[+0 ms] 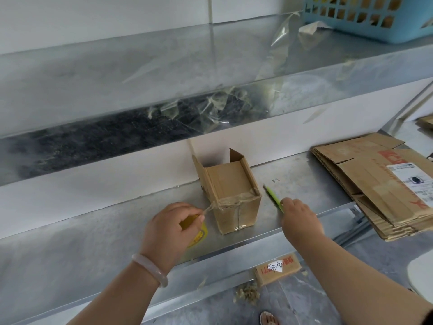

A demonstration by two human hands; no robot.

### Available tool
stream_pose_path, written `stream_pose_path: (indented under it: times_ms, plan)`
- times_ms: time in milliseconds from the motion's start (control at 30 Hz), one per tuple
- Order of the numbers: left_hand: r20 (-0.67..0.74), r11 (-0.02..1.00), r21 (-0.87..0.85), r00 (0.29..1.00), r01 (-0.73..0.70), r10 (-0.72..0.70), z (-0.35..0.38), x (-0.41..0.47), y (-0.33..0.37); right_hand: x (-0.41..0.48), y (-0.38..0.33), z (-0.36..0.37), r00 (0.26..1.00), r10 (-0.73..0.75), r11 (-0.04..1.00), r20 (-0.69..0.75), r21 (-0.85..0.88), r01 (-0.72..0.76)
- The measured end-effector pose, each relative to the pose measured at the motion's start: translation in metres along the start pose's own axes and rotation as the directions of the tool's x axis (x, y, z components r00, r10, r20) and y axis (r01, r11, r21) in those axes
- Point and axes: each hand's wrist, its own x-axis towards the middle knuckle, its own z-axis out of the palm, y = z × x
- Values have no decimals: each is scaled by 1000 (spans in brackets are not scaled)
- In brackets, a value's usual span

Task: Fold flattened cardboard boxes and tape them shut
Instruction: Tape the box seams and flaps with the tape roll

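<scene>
A small cardboard box (230,195) is seen lying on its side on a metal shelf (93,231), with its open flaps turned toward the white wall and its near end crossed by clear tape. Just left of the box, a yellow tape roll (199,233) is gripped by the left hand (168,231), the fingers curled around it. A twisted strand of tape (210,208) is stretched from the roll to the box's near left corner. Just right of the box, a green-handled cutter (273,197) is held in the clenched fingers of the right hand (300,219), apart from the box. Farther right of the box, a stack of flattened cardboard boxes (375,184) is laid overhanging the shelf edge. Above and right of the box, a blue basket (375,19) is set higher up.
</scene>
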Motion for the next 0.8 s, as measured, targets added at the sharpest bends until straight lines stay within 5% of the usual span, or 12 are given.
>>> stream_pose_path:
  times_ms: [133,267,633,800]
  plan:
    - [-15,999,-14,999,37,-37,2,-1,1,-23,-9,-6,980,197,897,-18,406,-173]
    - [4,999,-29,999,34,-34,4,-3,0,-64,-25,-24,985,158,756,-68,650,-77]
    - [0,994,-41,995,100,-100,4,-2,4,-130,-58,-47,927,-144,770,-346,549,325]
    - [-26,990,-68,992,122,-124,8,-1,12,-129,-67,-40,923,-285,786,-259,488,380]
